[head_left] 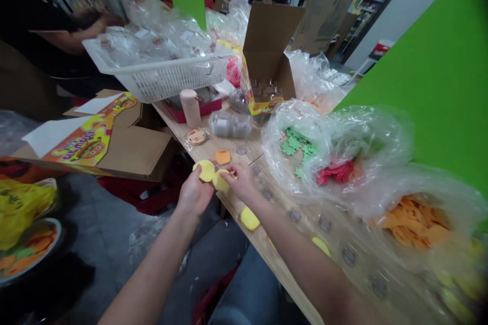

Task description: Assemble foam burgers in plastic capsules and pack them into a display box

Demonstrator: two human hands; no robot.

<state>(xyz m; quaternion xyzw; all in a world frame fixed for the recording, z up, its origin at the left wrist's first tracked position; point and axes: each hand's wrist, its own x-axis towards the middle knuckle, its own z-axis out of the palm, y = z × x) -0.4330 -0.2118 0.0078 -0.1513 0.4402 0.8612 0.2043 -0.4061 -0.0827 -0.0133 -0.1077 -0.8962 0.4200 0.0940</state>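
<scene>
My left hand (194,194) is closed on a round yellow foam piece (205,170) at the near edge of the wooden table (278,259). My right hand (241,179) pinches a second yellow foam piece (221,181) right beside it; the two pieces touch. An orange foam disc (222,157) lies on the table just beyond my fingers. Another yellow piece (249,218) lies under my right forearm, and one more yellow piece (321,246) sits further right.
Clear plastic bags hold green foam shapes (296,144), red shapes (335,171) and orange shapes (414,223). A white basket (160,78) of packets, an open cardboard box (267,61), a pink bottle (190,107) and a printed carton (95,137) stand beyond. Another person's arm (72,35) is at far left.
</scene>
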